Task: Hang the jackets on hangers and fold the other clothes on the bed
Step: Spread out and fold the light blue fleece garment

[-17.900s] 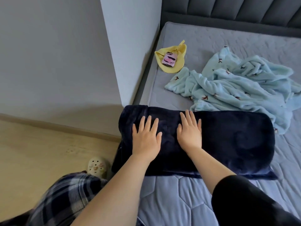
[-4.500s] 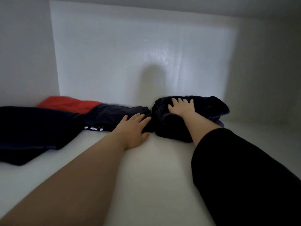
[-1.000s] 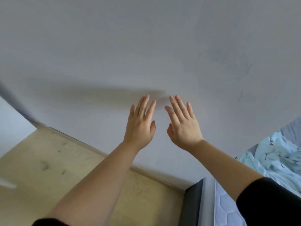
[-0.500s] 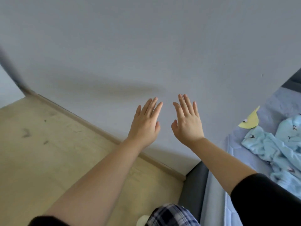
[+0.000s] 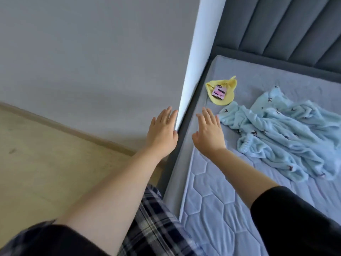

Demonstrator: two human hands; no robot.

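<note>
In the head view both arms reach forward into the middle of the frame, side by side and a little apart. The left hand (image 5: 162, 133) is spread flat, palm down, fingers straight and close together, and it holds nothing; it hangs over the dark side rail of the bed (image 5: 212, 200), its fingertips against the lower end of a white vertical panel (image 5: 199, 52) in the picture. The right hand (image 5: 209, 134) is likewise flat and empty, fingers straight, thumb out to the left, above the left margin of the quilted grey mattress. The light blue fleece garment (image 5: 287, 137), printed with small dark figures, lies crumpled and unfolded on the mattress in the right half of the frame. Its nearest corner lies just beside the right hand's outer fingers, and the bulk of it spreads away to the right and lower right. Neither hand grips it, and the left hand is farther from it, with the right hand between. Above the right hand, toward the upper middle, a yellow cloth (image 5: 221, 101) lies on the mattress with a pink phone (image 5: 219, 91) on top, close to the garment's upper left edge. A dark padded headboard (image 5: 287, 28) fills the upper right, a grey wall (image 5: 92, 61) the upper left, and a pale wooden floor (image 5: 46, 163) the left. Plaid trousers (image 5: 156, 228) show at the bottom, and a black sleeve (image 5: 295, 218) covers the right upper arm.
</note>
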